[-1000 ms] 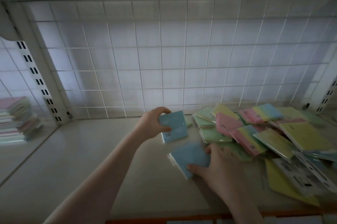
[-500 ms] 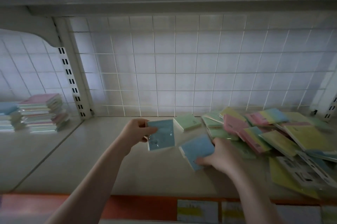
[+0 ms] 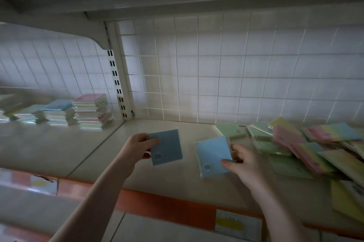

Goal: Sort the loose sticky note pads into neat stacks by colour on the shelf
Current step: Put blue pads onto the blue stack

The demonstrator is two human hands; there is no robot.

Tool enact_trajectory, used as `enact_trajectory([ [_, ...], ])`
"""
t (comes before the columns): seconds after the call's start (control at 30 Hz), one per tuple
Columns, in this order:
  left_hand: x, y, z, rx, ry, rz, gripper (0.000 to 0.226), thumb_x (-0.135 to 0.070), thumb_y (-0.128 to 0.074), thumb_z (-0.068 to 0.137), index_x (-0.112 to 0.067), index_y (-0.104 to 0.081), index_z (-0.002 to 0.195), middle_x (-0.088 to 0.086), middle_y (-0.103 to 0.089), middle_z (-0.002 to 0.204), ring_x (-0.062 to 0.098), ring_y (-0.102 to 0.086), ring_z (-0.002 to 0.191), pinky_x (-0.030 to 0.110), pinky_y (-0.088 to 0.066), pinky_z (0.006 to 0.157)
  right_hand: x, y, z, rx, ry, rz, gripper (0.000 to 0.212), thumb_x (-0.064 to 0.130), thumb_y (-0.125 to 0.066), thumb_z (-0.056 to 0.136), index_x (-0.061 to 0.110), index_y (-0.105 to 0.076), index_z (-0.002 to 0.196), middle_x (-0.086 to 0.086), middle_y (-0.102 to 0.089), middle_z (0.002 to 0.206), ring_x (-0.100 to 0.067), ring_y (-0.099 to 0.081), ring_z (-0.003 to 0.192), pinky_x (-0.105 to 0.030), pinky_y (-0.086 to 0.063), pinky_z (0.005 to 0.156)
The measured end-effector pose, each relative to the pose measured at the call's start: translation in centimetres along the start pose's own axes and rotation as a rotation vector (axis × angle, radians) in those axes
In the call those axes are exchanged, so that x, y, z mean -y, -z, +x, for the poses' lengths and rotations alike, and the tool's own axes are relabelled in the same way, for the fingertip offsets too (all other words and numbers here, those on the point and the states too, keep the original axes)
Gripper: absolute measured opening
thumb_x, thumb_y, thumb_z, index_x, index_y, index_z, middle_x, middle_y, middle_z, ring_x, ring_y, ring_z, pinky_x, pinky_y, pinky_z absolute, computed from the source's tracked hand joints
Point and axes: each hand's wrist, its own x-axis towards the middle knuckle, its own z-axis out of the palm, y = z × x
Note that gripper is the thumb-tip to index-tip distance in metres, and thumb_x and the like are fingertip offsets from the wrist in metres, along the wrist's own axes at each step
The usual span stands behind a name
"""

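Note:
My left hand (image 3: 137, 148) grips a blue sticky note pad (image 3: 166, 147) by its left edge, held above the shelf (image 3: 157, 178). To its right, my right hand (image 3: 244, 163) holds a second, lighter blue pad (image 3: 213, 156) in clear wrap, tilted up off the shelf. A loose heap of pads (image 3: 307, 149) in green, pink, yellow and mixed colours lies on the right of the shelf. One green pad (image 3: 229, 130) lies flat behind the second blue pad.
Several neat stacks of pads (image 3: 90, 110) stand on the neighbouring shelf section at left, past a slotted upright post (image 3: 118, 76). A wire grid backs the shelf. An orange front rail with price labels (image 3: 238, 222) runs along the shelf edge.
The camera has tilted up and left, showing more of the left stacks. My left hand moved left with its blue pad. My right hand lifted the second blue pad off the shelf.

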Motion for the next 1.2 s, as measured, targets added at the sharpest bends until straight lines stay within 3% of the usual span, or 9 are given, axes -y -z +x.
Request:
enact_trajectory([
  [0.07,0.3,1.5,0.0,-0.010,0.000,-0.021,0.008,-0.013,-0.062,0.089,-0.005,-0.064,0.090,0.014,-0.064,0.087,0.030,-0.060,0.084,0.045,-0.048,0.083,0.2,-1.6,0.3,-0.018,0.010,0.024,0.022,-0.001,-0.068,0.078,0.019,-0.061,0.081,-0.002,-0.065,0.073,-0.023,-0.060,0.073,-0.030,-0.042,0.065],
  [0.17,0.9,4.3,0.2,-0.028,0.000,-0.062,0.010,-0.012,-0.061,0.090,-0.003,-0.064,0.092,0.016,-0.064,0.088,0.029,-0.059,0.084,0.044,-0.047,0.082,1.3,-4.5,0.7,-0.013,0.006,0.051,0.010,0.005,-0.066,0.081,0.006,-0.056,0.085,-0.016,-0.058,0.072,-0.021,-0.050,0.065,-0.031,-0.034,0.063],
  [0.27,1.6,7.8,0.8,-0.035,-0.011,-0.125,0.007,-0.010,-0.059,0.090,-0.004,-0.063,0.090,0.014,-0.063,0.087,0.028,-0.060,0.083,0.044,-0.046,0.082,2.8,-7.9,1.3,-0.008,0.016,0.057,0.019,0.010,-0.063,0.084,-0.004,-0.050,0.086,-0.009,-0.048,0.069,-0.019,-0.043,0.062,-0.032,-0.031,0.063],
  [0.43,3.5,15.8,3.3,-0.034,-0.036,-0.195,0.006,-0.007,-0.056,0.091,-0.004,-0.062,0.090,0.011,-0.063,0.084,0.021,-0.062,0.074,0.034,-0.049,0.070,6.0,-16.0,2.2,0.009,-0.012,0.126,0.003,0.009,-0.059,0.088,0.007,-0.057,0.086,-0.004,-0.055,0.070,-0.016,-0.046,0.061,-0.027,-0.034,0.056],
  [0.6,5.2,24.3,6.4,-0.061,-0.063,-0.239,0.010,-0.006,-0.055,0.091,-0.007,-0.064,0.087,0.005,-0.066,0.076,0.010,-0.064,0.059,0.019,-0.052,0.052,9.3,-24.5,3.5,-0.012,-0.016,0.172,0.003,0.007,-0.059,0.088,0.006,-0.058,0.085,-0.004,-0.050,0.064,-0.016,-0.042,0.056,-0.027,-0.032,0.054],
  [0.77,6.2,29.6,7.7,-0.100,-0.055,-0.250,0.013,-0.011,-0.055,0.093,-0.009,-0.063,0.083,0.002,-0.066,0.067,0.012,-0.061,0.057,0.023,-0.048,0.054,11.7,-29.9,4.0,-0.028,-0.032,0.223,0.006,0.005,-0.059,0.087,0.008,-0.058,0.082,-0.001,-0.048,0.057,-0.014,-0.039,0.050,-0.024,-0.030,0.051],
  [0.93,6.9,32.9,8.8,-0.182,-0.074,-0.232,0.018,-0.016,-0.052,0.095,-0.001,-0.062,0.097,0.014,-0.062,0.082,0.022,-0.057,0.068,0.028,-0.042,0.055,13.6,-33.2,4.8,-0.011,-0.019,0.256,0.013,0.003,-0.059,0.086,0.011,-0.058,0.076,0.006,-0.044,0.047,-0.013,-0.036,0.048,-0.024,-0.028,0.048],
  [1.2,6.7,36.0,10.0,-0.284,-0.111,-0.118,0.015,-0.017,-0.057,0.093,-0.011,-0.064,0.081,0.005,-0.062,0.072,0.010,-0.055,0.058,0.020,-0.041,0.049,14.6,-37.1,5.2,0.066,-0.039,0.311,0.009,0.003,-0.061,0.085,0.009,-0.058,0.078,0.005,-0.041,0.044,-0.012,-0.034,0.043,-0.024,-0.026,0.047],
])
